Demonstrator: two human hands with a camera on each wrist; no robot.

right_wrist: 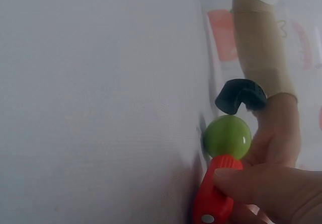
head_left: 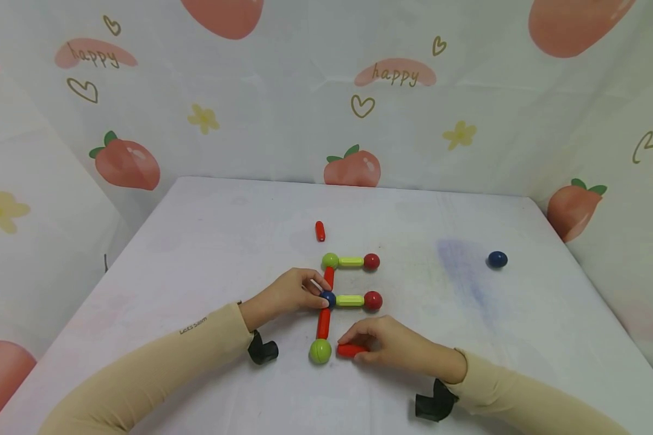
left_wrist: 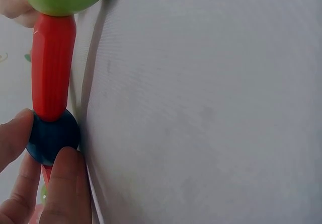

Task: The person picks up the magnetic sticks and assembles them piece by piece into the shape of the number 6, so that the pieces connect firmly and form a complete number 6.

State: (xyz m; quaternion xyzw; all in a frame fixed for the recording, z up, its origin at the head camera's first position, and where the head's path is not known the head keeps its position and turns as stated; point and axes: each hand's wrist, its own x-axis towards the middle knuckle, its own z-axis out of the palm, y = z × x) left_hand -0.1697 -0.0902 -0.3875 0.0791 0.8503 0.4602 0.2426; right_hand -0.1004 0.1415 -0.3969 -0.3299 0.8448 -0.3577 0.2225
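My left hand [head_left: 294, 291] pinches a dark blue ball [left_wrist: 53, 138] between thumb and fingers. From that ball run red rods [head_left: 323, 324] toward and away from me, and a yellow-green rod [head_left: 350, 300] to the right, tipped by a red ball [head_left: 372, 301]. A green ball [head_left: 320, 351] forms the near end of the assembly. Just right of it, my right hand [head_left: 389, 343] grips a loose red rod [right_wrist: 214, 194] lying sideways. In the head view a small gap separates this rod from the green ball. Its outer end shows a metal dot.
At the assembly's far end, a second green ball [head_left: 330, 260] joins a yellow-green rod [head_left: 350, 261] and another red ball [head_left: 372, 261]. Beyond it lies a spare red rod [head_left: 320, 231]. A loose blue ball [head_left: 497, 260] sits on the right of the white tabletop [head_left: 223, 229].
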